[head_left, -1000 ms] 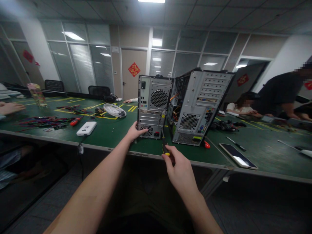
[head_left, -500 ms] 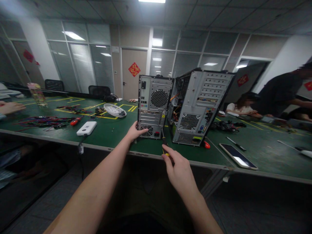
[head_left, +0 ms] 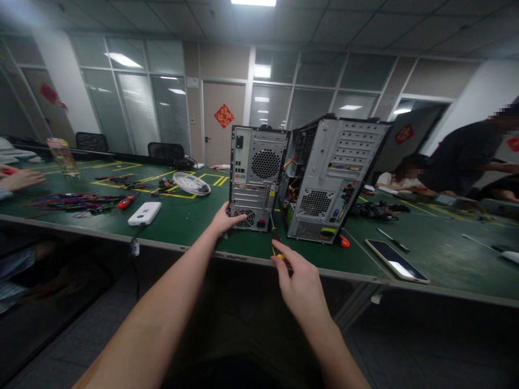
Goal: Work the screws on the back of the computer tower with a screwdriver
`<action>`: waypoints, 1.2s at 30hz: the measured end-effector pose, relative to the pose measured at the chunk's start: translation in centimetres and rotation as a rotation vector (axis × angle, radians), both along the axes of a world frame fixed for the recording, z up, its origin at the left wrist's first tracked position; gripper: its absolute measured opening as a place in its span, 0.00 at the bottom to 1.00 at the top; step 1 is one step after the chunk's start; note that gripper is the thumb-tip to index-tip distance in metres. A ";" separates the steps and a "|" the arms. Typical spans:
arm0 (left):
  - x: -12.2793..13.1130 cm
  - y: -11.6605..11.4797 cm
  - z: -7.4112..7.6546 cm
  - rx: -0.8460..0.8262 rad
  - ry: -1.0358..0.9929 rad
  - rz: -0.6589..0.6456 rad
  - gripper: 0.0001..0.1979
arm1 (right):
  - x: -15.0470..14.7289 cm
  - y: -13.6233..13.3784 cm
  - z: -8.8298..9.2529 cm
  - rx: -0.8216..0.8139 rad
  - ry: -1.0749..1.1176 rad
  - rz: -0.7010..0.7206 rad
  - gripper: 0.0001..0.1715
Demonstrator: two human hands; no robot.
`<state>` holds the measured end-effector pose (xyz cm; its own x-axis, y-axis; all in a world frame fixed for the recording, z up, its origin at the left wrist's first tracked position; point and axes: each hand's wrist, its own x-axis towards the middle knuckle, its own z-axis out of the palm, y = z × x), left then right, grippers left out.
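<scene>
Two upright computer cases stand on the green table (head_left: 194, 221), rear panels towards me. My left hand (head_left: 225, 218) rests against the lower left corner of the left case (head_left: 256, 175), thumb on the bottom fan grille. My right hand (head_left: 300, 281) is closed on a screwdriver (head_left: 276, 241) with a black and yellow handle; its shaft points up at the left case's lower right corner. The right case (head_left: 330, 178) has its side open and shows cables inside.
A white power bank (head_left: 144, 213), a small white fan (head_left: 191, 183), a red-handled tool (head_left: 126, 201) and several coloured wires lie at the left. A tablet (head_left: 396, 260) and a screwdriver (head_left: 392, 238) lie at the right. Other people sit at the far right and left edges.
My right hand has slid slightly down and right along the screwdriver. My left hand and both cases have stayed where they were.
</scene>
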<state>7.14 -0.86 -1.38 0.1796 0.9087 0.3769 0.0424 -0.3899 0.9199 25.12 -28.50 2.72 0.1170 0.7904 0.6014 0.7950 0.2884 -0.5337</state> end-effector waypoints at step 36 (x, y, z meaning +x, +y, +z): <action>-0.2 0.1 0.0 -0.001 -0.010 0.002 0.46 | -0.2 0.0 -0.1 0.056 -0.068 0.039 0.22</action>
<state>6.95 -0.79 -1.40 0.1735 0.9094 0.3781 0.0340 -0.3892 0.9205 24.88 -28.53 2.59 0.0441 0.7586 0.6500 0.8165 0.3475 -0.4610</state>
